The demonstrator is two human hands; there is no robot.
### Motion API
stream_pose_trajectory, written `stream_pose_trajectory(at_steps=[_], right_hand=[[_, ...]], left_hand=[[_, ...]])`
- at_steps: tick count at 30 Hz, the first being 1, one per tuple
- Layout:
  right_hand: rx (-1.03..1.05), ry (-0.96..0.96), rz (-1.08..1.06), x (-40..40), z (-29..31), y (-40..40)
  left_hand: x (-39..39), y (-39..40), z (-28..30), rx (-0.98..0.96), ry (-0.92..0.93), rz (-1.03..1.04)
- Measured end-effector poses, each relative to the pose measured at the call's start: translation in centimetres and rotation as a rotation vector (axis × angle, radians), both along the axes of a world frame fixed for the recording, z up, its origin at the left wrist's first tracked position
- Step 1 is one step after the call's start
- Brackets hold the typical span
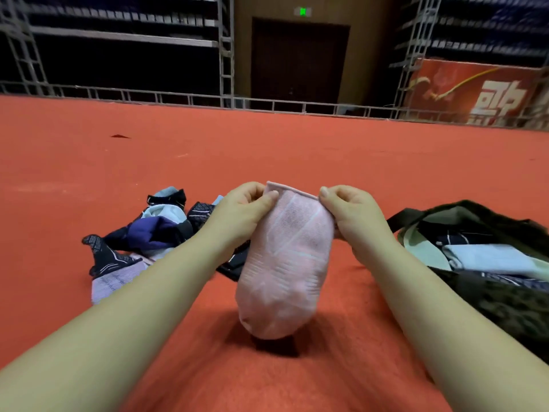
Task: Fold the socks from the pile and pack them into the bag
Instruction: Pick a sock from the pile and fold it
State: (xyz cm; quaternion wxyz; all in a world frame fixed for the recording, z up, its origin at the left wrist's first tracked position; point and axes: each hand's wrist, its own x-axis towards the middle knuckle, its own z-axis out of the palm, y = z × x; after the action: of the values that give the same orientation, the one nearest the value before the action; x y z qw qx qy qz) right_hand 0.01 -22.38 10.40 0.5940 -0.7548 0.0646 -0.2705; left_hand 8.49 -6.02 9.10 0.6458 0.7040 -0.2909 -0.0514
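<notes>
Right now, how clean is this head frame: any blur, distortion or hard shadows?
Head view: pink sock and both hands sharp; dark shadow on the red floor beneath the sock; wide-angle bending at the edges; background scaffolding and red banner soft and dim.

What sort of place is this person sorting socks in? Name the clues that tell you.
Probably an indoor sports hall or arena. A wide red floor runs back to metal-framed tiered seating, a red banner hangs at the right, and a green exit sign glows over a dark door.

Red carpet floor (297,150), dk door (298,62)
</notes>
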Motion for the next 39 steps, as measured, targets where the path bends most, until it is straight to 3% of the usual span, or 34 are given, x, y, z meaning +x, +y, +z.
stream_pose_trajectory(at_steps=[4, 8, 10, 13, 17, 18, 21, 26, 29, 31, 33, 36, 39], right_hand=[[-0.197, 0.030, -0.023, 2.1, 3.0, -1.6], [-0.355, -0.001, 0.015, 1.5, 6.4, -2.0], [-0.486, 0.017, 0.014, 0.7, 6.3, -1.9], [-0.634, 0.179, 0.094, -0.9, 1.9, -1.1], [-0.215, 0.544, 0.345, -4.9, -6.5, 1.0], [-0.207, 0.608, 0.360, -5.5, -8.3, 1.4], [-0.418, 0.664, 0.300, -5.9, -11.7, 1.6], [-0.623, 0.564, 0.190, -4.5, -12.4, 1.8], [-0.681, 0.529, 0.146, -3.2, -12.2, 1.6], [-0.736, 0.555, 0.154, -2.4, -12.5, 1.4], [-0.767, 0.564, 0.158, -2.0, -13.0, 1.3], [-0.806, 0.549, 0.170, -1.5, -13.3, 1.4], [-0.910, 0.548, 0.173, -1.2, -14.0, 1.5]], left_hand=[[2.5, -2.4, 2.6, -0.004, -0.036, 0.069], [2.9, -2.6, 5.5, -0.187, 0.049, -0.096], [2.0, -2.0, 4.4, -0.128, 0.132, -0.176], [-0.4, -0.2, -0.4, -0.080, 0.363, -0.320], [-4.7, 3.3, -7.8, 0.098, 0.697, -0.461], [-5.2, 4.0, -9.1, 0.137, 0.756, -0.490], [-5.3, 4.7, -11.2, 0.203, 0.854, -0.467], [-5.5, 3.7, -11.3, 0.337, 0.780, -0.390], [-4.9, 3.2, -10.8, 0.444, 0.523, -0.267], [-3.3, 3.3, -11.1, 0.426, 0.361, -0.089], [-1.3, 3.6, -11.6, 0.349, 0.317, 0.042], [0.4, 3.6, -11.8, 0.328, 0.370, -0.037], [1.3, 2.5, -11.5, 0.471, 0.225, -0.211]])
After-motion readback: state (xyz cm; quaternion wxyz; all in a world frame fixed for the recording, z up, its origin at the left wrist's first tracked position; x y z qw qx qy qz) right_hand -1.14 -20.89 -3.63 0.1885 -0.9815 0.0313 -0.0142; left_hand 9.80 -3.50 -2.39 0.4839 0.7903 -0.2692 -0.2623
